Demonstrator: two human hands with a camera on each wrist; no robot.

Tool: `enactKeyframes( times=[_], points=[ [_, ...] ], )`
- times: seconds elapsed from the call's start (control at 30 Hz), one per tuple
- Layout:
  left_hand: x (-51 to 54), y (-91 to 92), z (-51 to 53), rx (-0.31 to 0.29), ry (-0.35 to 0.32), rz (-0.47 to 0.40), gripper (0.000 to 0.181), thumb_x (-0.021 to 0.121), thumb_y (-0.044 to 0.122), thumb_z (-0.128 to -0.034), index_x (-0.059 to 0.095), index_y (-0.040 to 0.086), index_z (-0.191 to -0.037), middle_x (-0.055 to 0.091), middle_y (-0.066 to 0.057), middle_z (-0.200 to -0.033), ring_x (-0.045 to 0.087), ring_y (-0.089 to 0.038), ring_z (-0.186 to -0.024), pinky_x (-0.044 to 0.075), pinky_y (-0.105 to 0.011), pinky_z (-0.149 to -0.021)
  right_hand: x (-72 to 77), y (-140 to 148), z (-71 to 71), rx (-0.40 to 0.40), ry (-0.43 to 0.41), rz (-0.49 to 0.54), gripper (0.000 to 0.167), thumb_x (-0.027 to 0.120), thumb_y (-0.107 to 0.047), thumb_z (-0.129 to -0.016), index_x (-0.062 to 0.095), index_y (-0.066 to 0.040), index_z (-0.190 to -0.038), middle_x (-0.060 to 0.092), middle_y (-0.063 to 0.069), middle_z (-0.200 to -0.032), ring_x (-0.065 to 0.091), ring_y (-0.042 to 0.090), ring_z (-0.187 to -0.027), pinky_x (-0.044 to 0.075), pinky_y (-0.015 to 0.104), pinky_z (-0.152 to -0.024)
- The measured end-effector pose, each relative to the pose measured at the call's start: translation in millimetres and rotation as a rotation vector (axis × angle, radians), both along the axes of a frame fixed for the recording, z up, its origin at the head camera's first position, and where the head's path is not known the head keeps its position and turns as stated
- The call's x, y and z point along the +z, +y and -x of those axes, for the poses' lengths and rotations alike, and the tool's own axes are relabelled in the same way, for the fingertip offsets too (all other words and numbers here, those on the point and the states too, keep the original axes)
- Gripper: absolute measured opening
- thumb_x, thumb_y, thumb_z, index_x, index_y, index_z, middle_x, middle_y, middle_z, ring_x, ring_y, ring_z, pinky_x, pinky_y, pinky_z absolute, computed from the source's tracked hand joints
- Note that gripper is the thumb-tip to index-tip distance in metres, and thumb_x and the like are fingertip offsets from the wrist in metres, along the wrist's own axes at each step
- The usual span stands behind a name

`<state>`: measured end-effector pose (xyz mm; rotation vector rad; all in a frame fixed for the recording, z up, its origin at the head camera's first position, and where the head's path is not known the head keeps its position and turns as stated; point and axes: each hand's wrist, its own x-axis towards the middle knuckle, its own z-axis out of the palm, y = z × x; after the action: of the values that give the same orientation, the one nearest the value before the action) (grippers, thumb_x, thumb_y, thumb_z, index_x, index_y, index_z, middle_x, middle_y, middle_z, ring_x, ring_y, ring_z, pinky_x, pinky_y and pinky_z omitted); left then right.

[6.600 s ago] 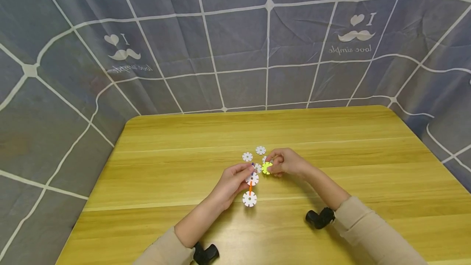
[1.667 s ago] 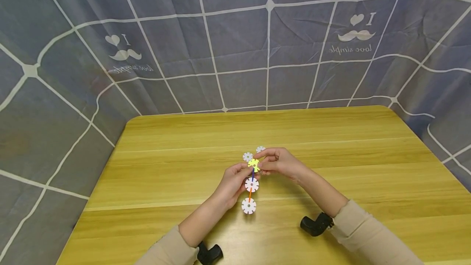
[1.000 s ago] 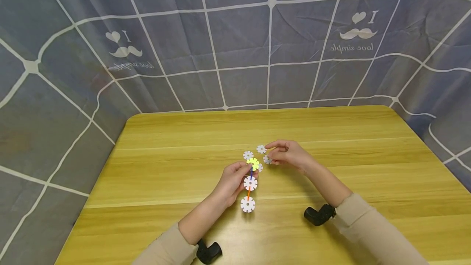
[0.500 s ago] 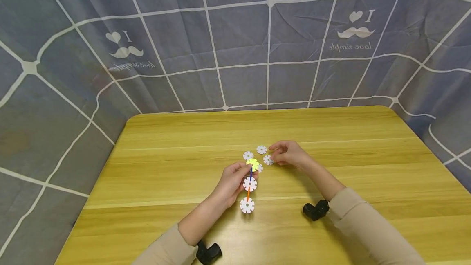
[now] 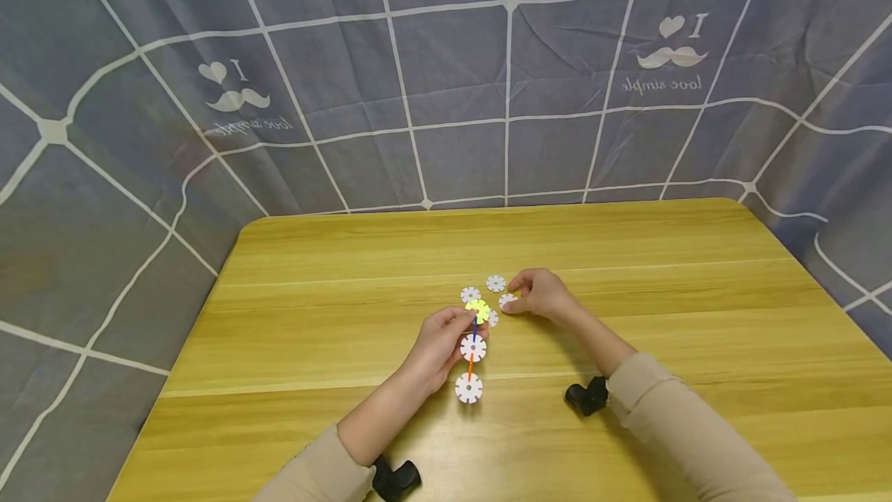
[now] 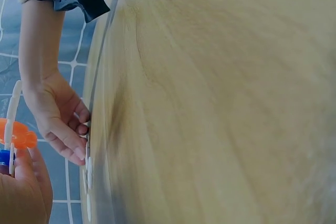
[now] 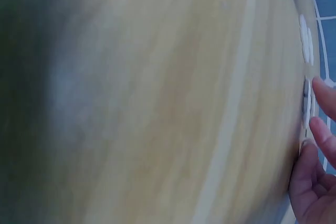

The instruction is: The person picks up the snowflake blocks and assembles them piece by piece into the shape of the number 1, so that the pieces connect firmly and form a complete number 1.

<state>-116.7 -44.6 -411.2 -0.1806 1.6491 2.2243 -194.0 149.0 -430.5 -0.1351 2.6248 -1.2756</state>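
My left hand (image 5: 440,343) pinches the upper part of a chain of notched snowflake discs. From the top it runs a yellow-green disc (image 5: 478,311), a blue disc (image 5: 475,329) seen edge-on, a white disc (image 5: 473,348), an orange disc (image 5: 470,367) also edge-on, and a white disc (image 5: 468,388) at the lower end. In the left wrist view, the orange disc (image 6: 20,135) shows beside the left fingers. My right hand (image 5: 546,294) reaches to a loose white disc (image 5: 506,300) on the table; its thumb touches that disc, and the forefinger stands apart beyond it.
Other loose white discs lie close by: one at the back (image 5: 495,283), another to the left (image 5: 470,295), and one partly hidden (image 5: 493,318) behind the chain. All rest on the wooden table (image 5: 334,269). A grey checked curtain (image 5: 446,84) hangs behind the table.
The yellow-green disc went from the right hand onto the top of the chain. The right hand then moved right to the loose white discs; the left hand keeps its hold.
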Motion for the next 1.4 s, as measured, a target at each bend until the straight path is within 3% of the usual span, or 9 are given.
enactKeyframes(
  times=[0.13, 0.47, 0.7, 0.87, 1.07, 1.4],
  points=[
    [0.6, 0.5, 0.2, -0.004, 0.004, 0.005, 0.019, 0.05, 0.008, -0.0961, 0.054, -0.009, -0.104, 0.062, -0.006, -0.084, 0.063, -0.009, -0.074, 0.054, -0.021, -0.071, 1.6, -2.9, -1.0, 0.009, 0.035, -0.067, 0.03, 0.082, -0.01, -0.068, 0.065, -0.001, -0.09, 0.045, 0.002, -0.065, 0.039, 0.015, -0.059, 0.034, 0.025, -0.054],
    [1.2, 1.6, 0.9, 0.003, -0.002, 0.0, 0.019, 0.05, 0.008, -0.096, 0.053, -0.009, -0.105, 0.061, -0.006, -0.084, 0.063, -0.009, -0.074, 0.054, -0.022, -0.072, 5.1, -1.7, -0.7, 0.055, 0.026, -0.058, 0.031, 0.082, -0.005, -0.067, 0.059, -0.002, -0.088, 0.047, 0.004, -0.07, 0.042, 0.017, -0.065, 0.037, 0.026, -0.058],
    [0.9, 2.7, 0.5, 0.0, 0.004, -0.002, 0.017, 0.05, 0.008, -0.096, 0.053, -0.007, -0.103, 0.061, -0.007, -0.085, 0.062, -0.008, -0.073, 0.054, -0.021, -0.07, 5.9, 2.2, -1.8, 0.095, -0.052, 0.1, 0.021, 0.072, 0.006, -0.076, 0.058, 0.004, -0.09, 0.05, 0.005, -0.07, 0.046, 0.015, -0.06, 0.043, 0.023, -0.053],
    [0.2, 2.8, 0.5, 0.002, 0.005, -0.002, 0.016, 0.05, 0.008, -0.096, 0.053, -0.007, -0.102, 0.061, -0.007, -0.085, 0.062, -0.009, -0.073, 0.054, -0.022, -0.071, 6.5, 4.0, -2.3, 0.105, -0.115, 0.196, 0.019, 0.063, 0.008, -0.083, 0.059, 0.009, -0.101, 0.053, 0.006, -0.07, 0.046, 0.013, -0.058, 0.043, 0.023, -0.053],
    [-0.2, 2.8, 0.1, 0.011, -0.007, 0.004, 0.017, 0.049, 0.008, -0.096, 0.053, -0.007, -0.103, 0.061, -0.007, -0.085, 0.063, -0.009, -0.074, 0.054, -0.022, -0.072, 16.0, 4.8, -4.9, 0.151, -0.088, 0.247, 0.022, 0.056, 0.007, -0.088, 0.058, 0.012, -0.11, 0.057, 0.006, -0.073, 0.053, 0.013, -0.062, 0.049, 0.024, -0.059],
    [0.2, 4.8, -0.2, 0.001, -0.006, -0.02, 0.012, 0.049, 0.007, -0.0959, 0.054, -0.004, -0.098, 0.061, -0.006, -0.082, 0.063, -0.009, -0.072, 0.054, -0.02, -0.067, 34.7, -5.7, -9.0, 0.229, -0.085, 0.435, 0.02, 0.052, 0.005, -0.091, 0.055, 0.01, -0.11, 0.054, 0.006, -0.078, 0.055, 0.014, -0.069, 0.053, 0.028, -0.068]
  ],
)
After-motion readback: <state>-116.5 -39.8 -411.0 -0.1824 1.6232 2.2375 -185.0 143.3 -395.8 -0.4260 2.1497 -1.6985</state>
